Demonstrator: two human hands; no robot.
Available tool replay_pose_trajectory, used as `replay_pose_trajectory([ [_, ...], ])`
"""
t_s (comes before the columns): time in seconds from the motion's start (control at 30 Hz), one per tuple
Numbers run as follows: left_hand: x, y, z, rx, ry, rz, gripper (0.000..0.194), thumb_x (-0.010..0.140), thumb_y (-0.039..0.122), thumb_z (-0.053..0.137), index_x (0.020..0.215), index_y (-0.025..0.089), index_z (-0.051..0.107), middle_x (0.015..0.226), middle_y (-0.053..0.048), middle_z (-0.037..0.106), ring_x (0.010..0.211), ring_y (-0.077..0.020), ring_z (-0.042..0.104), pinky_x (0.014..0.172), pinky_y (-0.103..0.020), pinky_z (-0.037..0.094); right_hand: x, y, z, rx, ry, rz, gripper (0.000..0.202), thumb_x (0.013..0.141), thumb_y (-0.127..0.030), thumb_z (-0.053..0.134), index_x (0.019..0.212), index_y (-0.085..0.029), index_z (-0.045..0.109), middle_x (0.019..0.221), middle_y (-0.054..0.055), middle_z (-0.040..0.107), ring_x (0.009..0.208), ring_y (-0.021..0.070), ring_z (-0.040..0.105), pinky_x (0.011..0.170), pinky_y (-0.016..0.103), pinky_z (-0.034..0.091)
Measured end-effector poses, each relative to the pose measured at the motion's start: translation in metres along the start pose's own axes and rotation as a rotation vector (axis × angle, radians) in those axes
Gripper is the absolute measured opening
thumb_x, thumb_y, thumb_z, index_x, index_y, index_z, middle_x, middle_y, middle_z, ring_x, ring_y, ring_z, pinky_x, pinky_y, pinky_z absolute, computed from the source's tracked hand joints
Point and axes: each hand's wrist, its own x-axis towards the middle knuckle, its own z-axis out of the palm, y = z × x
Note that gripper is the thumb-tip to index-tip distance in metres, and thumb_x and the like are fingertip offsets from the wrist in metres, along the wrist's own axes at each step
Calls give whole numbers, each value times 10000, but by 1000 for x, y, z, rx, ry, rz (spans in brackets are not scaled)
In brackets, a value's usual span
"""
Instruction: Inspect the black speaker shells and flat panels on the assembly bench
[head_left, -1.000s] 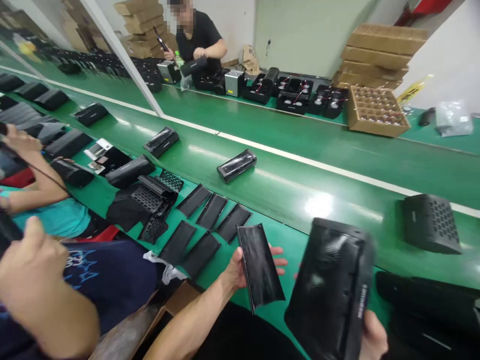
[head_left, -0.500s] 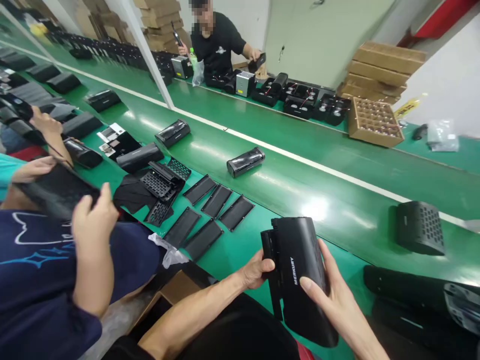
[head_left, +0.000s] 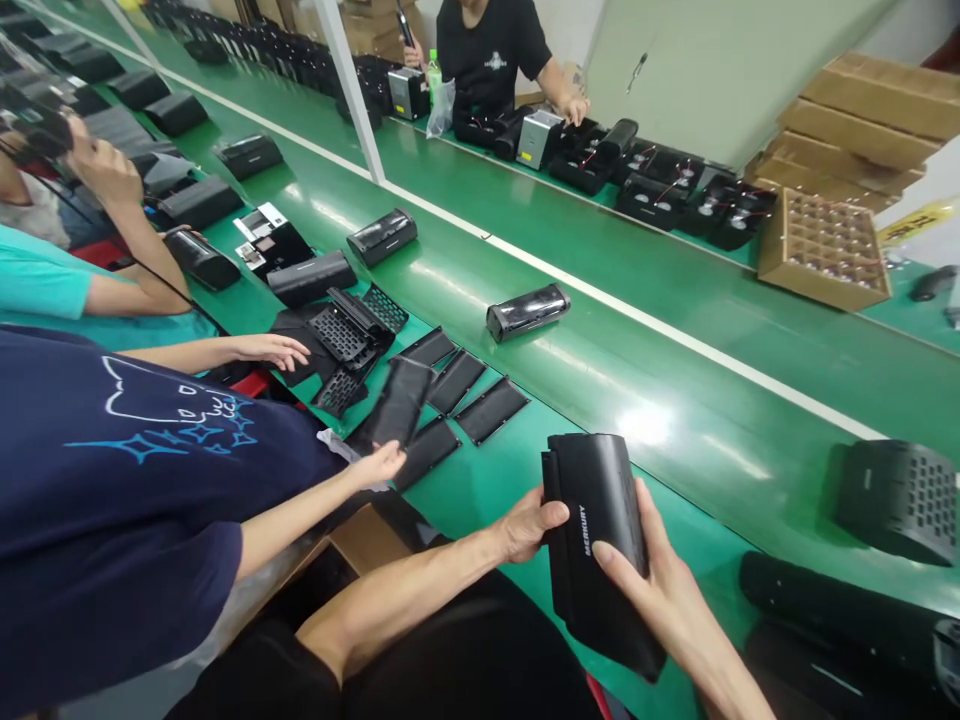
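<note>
A black speaker housing (head_left: 609, 590) with white MERKURY lettering is tilted up in front of me. My left hand (head_left: 529, 525) grips its left edge, thumb on the front, where a narrow black panel (head_left: 553, 490) lies close against the side. Whether the panel is fully seated I cannot tell. My right hand (head_left: 660, 575) wraps the right side, thumb on the front by the lettering and fingers behind. Both hands are closed on the housing.
On my left a co-worker's hand (head_left: 382, 462) holds a flat black panel (head_left: 403, 400) above several similar ones. Perforated black grilles (head_left: 341, 335) lie beyond. Housings (head_left: 529, 312) rest on the green belt (head_left: 675, 360); a perforated one (head_left: 900, 495) and long black parts (head_left: 832, 610) are at right.
The narrow panel, earlier apart from the housing's left side, is now close against it. The co-worker's hands moved to the flat panels and grilles. My view shifted left.
</note>
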Motion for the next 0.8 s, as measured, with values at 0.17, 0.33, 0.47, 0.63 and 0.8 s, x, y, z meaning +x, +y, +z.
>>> replay_pose_trajectory([
  [0.17,2,-2,3,0,-10,-13,870,656,807,832,1270,197,738,1167,-146,776,1217,-444,674,1051,-584,498,-3,1,6,51,-31,12,1149,849,-704,686,1741,-274,104,1393,166,709,1206,398,715,1022,524,533],
  [0.33,11,-10,-1,-25,42,-69,915,595,817,855,1167,109,748,1084,-183,781,1134,-439,701,947,-506,533,4,-1,0,39,-58,73,1186,837,-755,675,1743,-255,95,1480,193,642,1296,435,653,1076,562,486],
  [0.47,17,-13,-5,-61,181,-64,900,584,755,900,1183,106,730,1073,-174,777,1008,-341,732,856,-393,545,-3,16,7,130,-28,2,1115,854,-748,661,1733,-279,160,1647,172,464,1450,422,510,1141,563,440],
  [0.63,20,-23,-5,-62,466,34,828,587,656,952,1187,148,691,1055,-111,762,933,-252,697,855,-363,535,-34,31,65,249,417,-78,1229,739,-661,821,1696,-255,167,1694,202,301,1508,433,395,1170,583,402],
  [0.8,8,-18,-17,-9,445,-96,787,673,628,913,1279,201,647,1152,-108,733,1021,-279,675,907,-418,534,-48,39,69,251,496,-36,936,739,-630,813,1502,-194,491,1461,177,567,1341,421,548,1102,508,456],
])
